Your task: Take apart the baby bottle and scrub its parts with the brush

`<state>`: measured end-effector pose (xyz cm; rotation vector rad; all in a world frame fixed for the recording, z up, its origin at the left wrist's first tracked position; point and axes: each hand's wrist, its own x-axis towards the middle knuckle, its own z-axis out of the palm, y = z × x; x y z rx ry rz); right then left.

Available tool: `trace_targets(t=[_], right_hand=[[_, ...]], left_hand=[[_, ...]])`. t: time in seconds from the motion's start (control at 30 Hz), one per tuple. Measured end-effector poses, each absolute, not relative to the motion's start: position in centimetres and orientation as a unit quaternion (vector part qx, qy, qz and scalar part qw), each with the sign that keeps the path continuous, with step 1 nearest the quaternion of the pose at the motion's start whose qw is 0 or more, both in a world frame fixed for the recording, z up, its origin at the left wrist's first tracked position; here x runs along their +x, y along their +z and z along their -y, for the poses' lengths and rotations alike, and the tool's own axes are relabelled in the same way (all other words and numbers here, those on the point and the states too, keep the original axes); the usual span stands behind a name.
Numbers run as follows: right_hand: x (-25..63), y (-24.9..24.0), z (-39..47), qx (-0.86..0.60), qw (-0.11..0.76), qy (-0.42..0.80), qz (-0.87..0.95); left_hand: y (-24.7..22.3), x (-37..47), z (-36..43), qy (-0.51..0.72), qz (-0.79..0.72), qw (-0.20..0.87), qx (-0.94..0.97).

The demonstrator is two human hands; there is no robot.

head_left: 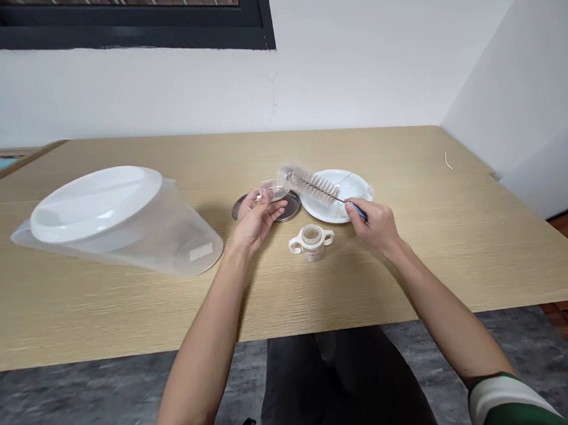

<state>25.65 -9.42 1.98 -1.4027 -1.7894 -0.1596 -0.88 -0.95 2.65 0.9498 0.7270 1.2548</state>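
A small clear plastic cap (275,190) is held in the fingers of my left hand (256,222), above a dark round tray. My right hand (375,225) grips a bottle brush (314,184) by its thin blue handle. The brush's pale bristles point left, their tip at the cap's edge; whether it is inside the cap I cannot tell. Between my hands, closer to me, a small baby bottle (313,244) with two white handles stands upright with its mouth uncovered. Behind the brush lies a white plate (351,181).
A large translucent pitcher (174,235) with a white lid (98,201) is at the left. The dark round tray (292,207) sits under my left hand, beside the plate. A pale bent strip (447,160) lies far right. A white wall (351,54) borders the table's back.
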Motion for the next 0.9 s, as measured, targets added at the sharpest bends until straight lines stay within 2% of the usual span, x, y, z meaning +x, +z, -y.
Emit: trace_targets(t=[0.23, 0.57, 0.73, 0.9], right_hand=[[25.7, 2.1, 9.5, -0.553, 0.447, -0.06, 0.7], [25.9, 1.9, 9.3, -0.562, 0.434, -0.072, 0.7], [25.8, 2.2, 9.4, -0.547, 0.469, -0.063, 0.69], [25.6, 2.0, 9.4, -0.53, 0.447, -0.061, 0.719]], left_hand=[[2.9, -0.8, 1.0, 0.542, -0.332, 0.661, 0.399], [3.3, -0.8, 1.1, 0.515, -0.32, 0.686, 0.401], [3.8, -0.5, 1.4, 0.514, -0.326, 0.686, 0.4], [3.4, -0.6, 1.1, 0.513, -0.326, 0.686, 0.4]])
